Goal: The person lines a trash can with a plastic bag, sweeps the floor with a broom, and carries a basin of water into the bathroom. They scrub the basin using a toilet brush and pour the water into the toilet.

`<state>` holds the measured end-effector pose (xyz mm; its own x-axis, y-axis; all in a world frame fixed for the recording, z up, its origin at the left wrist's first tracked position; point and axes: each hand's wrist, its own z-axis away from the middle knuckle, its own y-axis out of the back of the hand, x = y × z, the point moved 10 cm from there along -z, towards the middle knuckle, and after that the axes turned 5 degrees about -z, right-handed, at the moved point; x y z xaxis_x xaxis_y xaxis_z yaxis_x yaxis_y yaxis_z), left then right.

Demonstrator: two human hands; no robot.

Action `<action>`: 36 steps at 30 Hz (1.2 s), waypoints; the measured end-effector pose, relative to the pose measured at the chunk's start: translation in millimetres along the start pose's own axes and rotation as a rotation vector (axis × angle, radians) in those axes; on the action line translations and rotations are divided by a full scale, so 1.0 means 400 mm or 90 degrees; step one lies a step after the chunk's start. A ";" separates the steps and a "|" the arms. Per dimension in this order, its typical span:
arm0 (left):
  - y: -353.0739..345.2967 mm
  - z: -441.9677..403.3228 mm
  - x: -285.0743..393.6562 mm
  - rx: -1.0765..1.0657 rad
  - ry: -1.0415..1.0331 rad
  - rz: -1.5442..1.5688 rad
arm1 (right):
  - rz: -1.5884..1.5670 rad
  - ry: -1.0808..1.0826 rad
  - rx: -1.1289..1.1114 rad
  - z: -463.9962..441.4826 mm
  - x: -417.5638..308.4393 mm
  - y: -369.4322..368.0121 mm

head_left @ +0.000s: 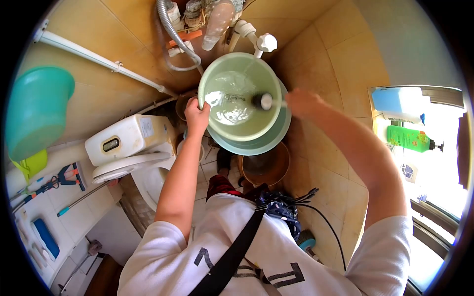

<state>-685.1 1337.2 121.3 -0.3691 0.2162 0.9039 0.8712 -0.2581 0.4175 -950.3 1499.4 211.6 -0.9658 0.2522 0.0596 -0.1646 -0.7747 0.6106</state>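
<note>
My left hand (pixel 197 117) is closed on the left rim of a pale green basin (pixel 203 81). Clear water covers the bottom of this basin, and dark lettering shows through it. A dark-bristled brush (pixel 259 101) with a whitish round end sits inside, near the right wall. At the right rim, my right hand (pixel 303 102) is curled and blurred by motion; it appears to grip the brush's pale handle, which is hard to make out. Under the green basin rests a wider light blue basin (pixel 281 129). A white tap (pixel 257 49) stands over the back rim, with a thin stream below it.
A brown bucket (pixel 266 165) stands on the floor by my feet. To the left are a toilet (pixel 148 172) and a hanging teal bucket (pixel 39 108). Bottles, including a green pump bottle (pixel 407 138), line the window ledge. A grey hose (pixel 168 24) hangs behind.
</note>
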 end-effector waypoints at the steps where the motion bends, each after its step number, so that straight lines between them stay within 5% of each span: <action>1: -0.012 0.006 -0.015 0.012 0.003 -0.030 | -0.052 0.028 -0.088 0.011 -0.046 -0.064; 8: -0.065 0.039 -0.006 0.040 -0.054 -0.043 | -1.020 -0.046 -0.235 0.068 -0.261 -0.228; 11: -0.040 0.032 -0.054 0.037 -0.005 -0.037 | -0.957 0.006 -0.259 0.089 -0.178 -0.280; 15: -0.025 0.055 -0.101 0.014 0.005 -0.044 | -0.267 -0.068 -0.183 0.003 0.094 -0.248; 17: -0.032 0.071 -0.059 0.005 -0.012 -0.059 | 0.051 -0.028 0.223 0.013 0.117 -0.085; 20: -0.034 0.046 -0.040 0.023 0.021 0.004 | 0.018 -0.125 0.222 0.008 0.085 -0.083; 24: -0.066 0.038 -0.032 0.011 0.033 -0.017 | -0.028 0.093 0.069 0.058 -0.124 -0.227; 25: -0.094 0.053 -0.064 -0.008 0.074 -0.007 | -0.177 0.133 -0.020 0.030 -0.172 -0.274; 27: -0.119 0.067 -0.095 -0.030 0.108 0.010 | -0.550 0.004 -0.114 0.091 -0.216 -0.170; 29: -0.126 0.084 -0.122 -0.056 0.196 0.069 | -0.301 0.115 0.162 -0.039 -0.175 -0.219; 32: -0.141 0.084 -0.138 -0.076 0.278 0.238 | -0.394 -0.008 0.245 -0.028 -0.079 -0.183; 35: -0.143 0.090 -0.138 -0.092 0.343 0.288 | -0.183 -0.091 0.282 0.003 -0.030 -0.122; 36: -0.142 0.090 -0.136 -0.097 0.357 0.287 | -0.101 -0.079 0.424 0.003 -0.014 -0.086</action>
<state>-702.9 1373.9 44.9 -0.1303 -0.4451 0.8860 0.9381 -0.3447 -0.0352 -939.2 1525.3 191.3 -0.9038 0.4278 -0.0046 -0.1056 -0.2126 0.9714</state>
